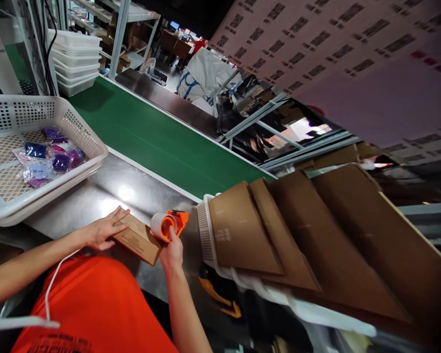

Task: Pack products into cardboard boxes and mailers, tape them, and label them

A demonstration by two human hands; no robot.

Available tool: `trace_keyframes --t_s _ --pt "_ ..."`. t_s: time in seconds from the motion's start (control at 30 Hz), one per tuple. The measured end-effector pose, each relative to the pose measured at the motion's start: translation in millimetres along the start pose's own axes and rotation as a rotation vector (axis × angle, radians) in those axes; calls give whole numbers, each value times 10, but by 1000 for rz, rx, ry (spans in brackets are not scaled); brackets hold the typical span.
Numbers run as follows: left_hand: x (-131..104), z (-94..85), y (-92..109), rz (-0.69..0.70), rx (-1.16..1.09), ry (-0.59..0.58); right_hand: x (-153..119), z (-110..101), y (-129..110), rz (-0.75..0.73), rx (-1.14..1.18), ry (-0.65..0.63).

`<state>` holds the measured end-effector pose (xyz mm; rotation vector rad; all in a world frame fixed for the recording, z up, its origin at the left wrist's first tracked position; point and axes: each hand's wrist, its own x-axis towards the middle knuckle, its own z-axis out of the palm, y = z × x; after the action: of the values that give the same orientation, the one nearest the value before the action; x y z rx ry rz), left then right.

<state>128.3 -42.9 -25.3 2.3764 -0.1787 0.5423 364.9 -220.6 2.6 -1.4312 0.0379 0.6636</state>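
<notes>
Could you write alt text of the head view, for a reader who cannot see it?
A person's left hand rests on a small cardboard box; the right hand has an orange tape dispenser in its grip, at the other end. A basket of small packets stands left, cardboard sheets right, a green belt beyond.

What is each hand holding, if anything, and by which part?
The right hand holds the tape dispenser at its orange ring; the left hand rests on the cardboard box.
</notes>
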Motion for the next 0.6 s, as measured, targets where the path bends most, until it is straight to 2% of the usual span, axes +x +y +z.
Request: trace_keyframes --t_s 0.13,0.27,0.4,0.47,0.5,0.6 --pt "10 5 -43 -12 20 1 4 72 19 -36 -30 42" --pt "3 11 -93 -85 55 -74 -26 99 -57 -102 -60 32" --pt "-8 -17 -80 -214 54 -162 -167 -20 -297 -347 -165 4" --pt "0 -44 -60 -234 34 -171 -246 -124 -426 -489 -335 -97" --pt "4 -58 -58 -222 15 -169 -273 -174 -476 -564 -441 -191" --pt "8 -101 -108 -162 -101 -155 -279 -264 -539 -854 -792 -593"
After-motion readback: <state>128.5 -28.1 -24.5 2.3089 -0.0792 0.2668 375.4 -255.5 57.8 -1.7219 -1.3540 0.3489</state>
